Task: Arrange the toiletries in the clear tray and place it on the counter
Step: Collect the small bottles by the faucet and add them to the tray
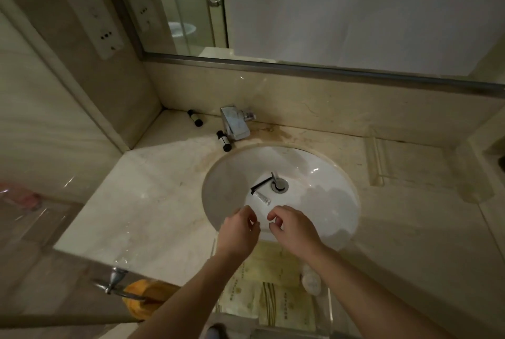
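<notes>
Head view is looking down on a beige marble tabletop (142, 196) with a round white sink (328, 174). Both hands are hovering over the sink's near rim, the left hand (240, 229) and the right hand (292, 226) each with fingers loosely curled, holding nothing. Just beyond them, a small tube (261, 197) is lying in the basin, its long axis slanting from upper left to lower right; its print is too small to read. A black razor (261, 185) is lying beside the drain. Two black-capped bottles (194, 118) are lying near the faucet (235, 125). The clear tray (326, 308) is sitting below the near tabletop edge, holding packets with unreadable writing. A second clear holder (378, 163) is standing at the right.
</notes>
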`<state>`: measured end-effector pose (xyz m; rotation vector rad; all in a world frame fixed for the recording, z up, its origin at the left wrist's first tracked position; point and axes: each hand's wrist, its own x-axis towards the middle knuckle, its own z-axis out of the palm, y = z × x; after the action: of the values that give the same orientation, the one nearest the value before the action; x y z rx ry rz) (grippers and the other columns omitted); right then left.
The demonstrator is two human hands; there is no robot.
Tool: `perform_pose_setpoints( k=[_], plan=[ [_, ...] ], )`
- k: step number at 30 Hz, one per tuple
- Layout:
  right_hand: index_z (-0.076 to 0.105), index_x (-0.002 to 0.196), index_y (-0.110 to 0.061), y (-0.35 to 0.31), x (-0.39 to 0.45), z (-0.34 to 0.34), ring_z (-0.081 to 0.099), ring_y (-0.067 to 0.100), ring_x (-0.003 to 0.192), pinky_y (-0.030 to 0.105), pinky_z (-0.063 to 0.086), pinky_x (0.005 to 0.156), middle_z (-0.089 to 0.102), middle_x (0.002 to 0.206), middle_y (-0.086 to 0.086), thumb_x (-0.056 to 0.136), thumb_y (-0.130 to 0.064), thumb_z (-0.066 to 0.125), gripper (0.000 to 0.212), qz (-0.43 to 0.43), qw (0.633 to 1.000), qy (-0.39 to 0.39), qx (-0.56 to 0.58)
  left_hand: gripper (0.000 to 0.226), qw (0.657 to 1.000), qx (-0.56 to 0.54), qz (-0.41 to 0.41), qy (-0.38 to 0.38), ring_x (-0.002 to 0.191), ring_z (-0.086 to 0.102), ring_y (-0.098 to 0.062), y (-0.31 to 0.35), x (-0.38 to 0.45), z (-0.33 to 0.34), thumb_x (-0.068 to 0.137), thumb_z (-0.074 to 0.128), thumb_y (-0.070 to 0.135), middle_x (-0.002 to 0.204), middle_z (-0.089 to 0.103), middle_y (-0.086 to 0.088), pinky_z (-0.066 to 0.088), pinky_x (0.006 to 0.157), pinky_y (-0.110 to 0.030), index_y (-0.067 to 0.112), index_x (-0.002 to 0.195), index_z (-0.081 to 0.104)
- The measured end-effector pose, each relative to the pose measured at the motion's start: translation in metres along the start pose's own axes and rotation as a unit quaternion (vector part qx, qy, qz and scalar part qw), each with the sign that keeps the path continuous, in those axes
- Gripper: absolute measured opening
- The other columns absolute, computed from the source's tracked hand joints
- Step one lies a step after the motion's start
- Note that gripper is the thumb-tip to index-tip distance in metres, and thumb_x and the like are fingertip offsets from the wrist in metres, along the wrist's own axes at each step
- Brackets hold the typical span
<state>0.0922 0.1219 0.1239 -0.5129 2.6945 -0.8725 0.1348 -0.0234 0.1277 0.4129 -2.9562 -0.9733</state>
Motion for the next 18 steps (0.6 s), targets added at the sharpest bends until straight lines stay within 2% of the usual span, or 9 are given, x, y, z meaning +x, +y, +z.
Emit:
perform_pose_setpoints(
  k=[5, 7, 12, 15, 18],
  plan=[
    [0.063, 0.097, -0.023, -0.01, 0.026, 0.006, 0.055, 0.015, 0.078, 0.033, 0.049, 0.071, 0.061, 0.088, -0.007, 0.085, -0.024, 0.057, 0.013, 0.026, 0.999, 0.018, 0.034, 0.007, 0.998, -0.011, -0.058, 0.029, 0.079, 0.062, -0.026, -0.02, 0.034, -0.025, 0.082, 0.058, 0.018, 0.087, 0.069, -0.005, 0.04, 0.063, -0.027, 0.015, 0.086, 0.064],
    [0.063, 0.101, -0.022, -0.013, 0.04, 0.008, 0.054, 0.014, 0.081, 0.033, 0.048, 0.074, 0.061, 0.094, -0.005, 0.086, -0.024, 0.057, 0.016, 0.032, 0.998, 0.017, 0.045, 0.008, 0.997, -0.014, -0.073, 0.038, 0.08, 0.061, -0.027, -0.029, 0.054, -0.038, 0.082, 0.058, 0.017, 0.087, 0.067, -0.006, 0.04, 0.065, -0.027, 0.014, 0.087, 0.064],
    [0.059, 0.119, -0.021, -0.029, 0.094, 0.012, 0.052, 0.017, 0.112, 0.033, 0.047, 0.087, 0.047, 0.123, -0.003, 0.088, -0.025, 0.056, 0.031, 0.01, 0.999, -0.004, 0.036, 0.014, 0.994, -0.016, -0.087, 0.07, 0.084, 0.057, -0.022, -0.049, 0.115, -0.069, 0.086, 0.058, 0.017, 0.098, 0.059, -0.007, 0.04, 0.072, -0.026, 0.012, 0.099, 0.062],
    [0.053, 0.129, -0.023, -0.048, 0.134, 0.014, 0.041, 0.019, 0.125, 0.032, 0.041, 0.097, 0.039, 0.136, -0.001, 0.09, -0.024, 0.054, 0.04, -0.01, 1.0, -0.012, 0.002, 0.023, 0.99, -0.017, -0.104, 0.09, 0.086, 0.055, -0.018, -0.058, 0.155, -0.087, 0.088, 0.059, 0.019, 0.112, 0.054, -0.007, 0.044, 0.079, -0.026, 0.013, 0.11, 0.059],
    [0.045, 0.138, -0.026, -0.071, 0.174, 0.019, 0.031, 0.023, 0.134, 0.038, 0.04, 0.103, 0.03, 0.147, 0.0, 0.09, -0.022, 0.052, 0.048, -0.038, 0.999, -0.012, -0.015, 0.032, 0.989, -0.02, -0.114, 0.096, 0.086, 0.056, -0.016, -0.072, 0.194, -0.098, 0.089, 0.06, 0.022, 0.125, 0.05, -0.007, 0.045, 0.079, -0.025, 0.015, 0.121, 0.056]
  ],
)
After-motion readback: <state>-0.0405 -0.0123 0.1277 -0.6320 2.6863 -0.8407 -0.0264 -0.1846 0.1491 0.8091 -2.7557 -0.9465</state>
